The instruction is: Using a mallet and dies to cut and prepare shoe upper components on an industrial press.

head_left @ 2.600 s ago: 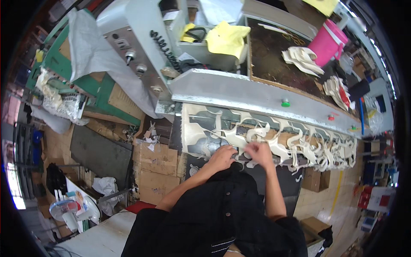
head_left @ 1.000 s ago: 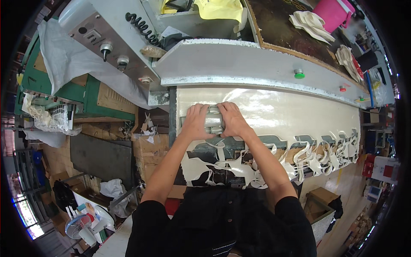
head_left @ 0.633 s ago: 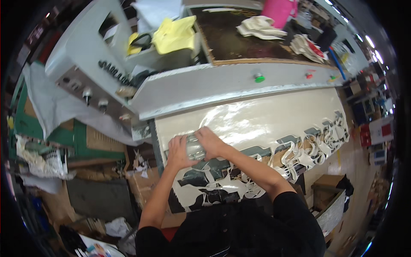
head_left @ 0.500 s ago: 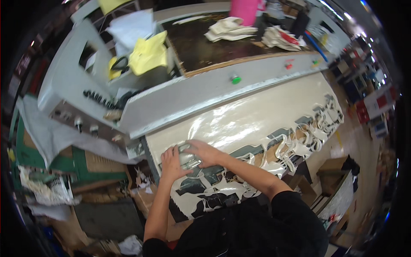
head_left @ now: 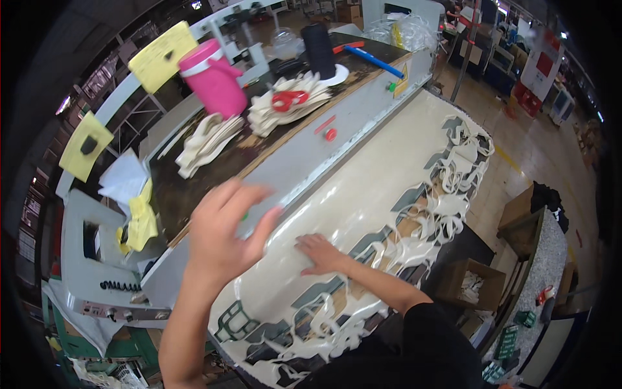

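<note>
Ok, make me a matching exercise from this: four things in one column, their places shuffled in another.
Things
1. Left hand
2. Right hand
3. Green open-grid frame
4. Bright pink cylindrical jug

Places
A. On the dark wood-edged tabletop
B. Raised in front of the grey metal beam
C. Palm-down on the glossy cream sheet
D. At that sheet's near left end

Pairs: 1-B; 2-C; 3-D; 4-A

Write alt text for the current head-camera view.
A right hand rests palm-down on a glossy cream sheet; the left hand is raised before a grey metal beam. A dark-green openwork frame lies at the sheet's left end, cream strips along its near edge. Beyond the beam stands a pink cylindrical jug.
</note>
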`<state>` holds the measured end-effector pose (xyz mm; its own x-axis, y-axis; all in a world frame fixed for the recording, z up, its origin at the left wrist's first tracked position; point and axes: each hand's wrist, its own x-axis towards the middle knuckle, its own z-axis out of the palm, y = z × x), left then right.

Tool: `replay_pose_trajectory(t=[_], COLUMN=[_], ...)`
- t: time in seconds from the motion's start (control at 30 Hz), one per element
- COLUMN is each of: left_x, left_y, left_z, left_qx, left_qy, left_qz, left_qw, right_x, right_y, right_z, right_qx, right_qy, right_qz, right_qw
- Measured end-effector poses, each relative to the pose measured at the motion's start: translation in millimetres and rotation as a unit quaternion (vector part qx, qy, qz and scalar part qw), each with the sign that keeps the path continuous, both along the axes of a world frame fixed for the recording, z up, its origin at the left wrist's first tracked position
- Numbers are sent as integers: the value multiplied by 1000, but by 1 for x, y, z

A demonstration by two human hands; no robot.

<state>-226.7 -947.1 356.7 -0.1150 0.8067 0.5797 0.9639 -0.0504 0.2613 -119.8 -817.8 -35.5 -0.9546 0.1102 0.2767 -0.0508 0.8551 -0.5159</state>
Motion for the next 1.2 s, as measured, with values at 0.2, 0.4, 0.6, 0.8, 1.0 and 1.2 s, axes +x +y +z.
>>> replay_pose_trajectory(t=[0.2, 0.4, 0.6, 0.8, 1.0, 1.2], left_x=[46, 32, 4, 19, 71, 171], left_y=[344, 542, 587, 436, 124, -78], left_z=[-26, -82, -58, -49, -71, -126], left_qx=[-49, 26, 92, 65, 14, -8], left_qy=[-65, -521, -649, -726, -591, -440], left_qz=[2, 228, 206, -162, -219, 375], left_qw=[997, 822, 727, 665, 776, 816], right_x=[-12, 25, -13, -18, -24, -20], right_y=[13, 52, 35, 27, 12, -11], right_z=[-21, 104, 16, -48, -38, -47], right_qx=[-64, -688, -440, -295, -301, -275], right_qy=[54, -17, 104, 118, 148, 102], right_qz=[79, 44, 67, 43, 17, 21], right_qw=[993, 724, 890, 947, 942, 956])
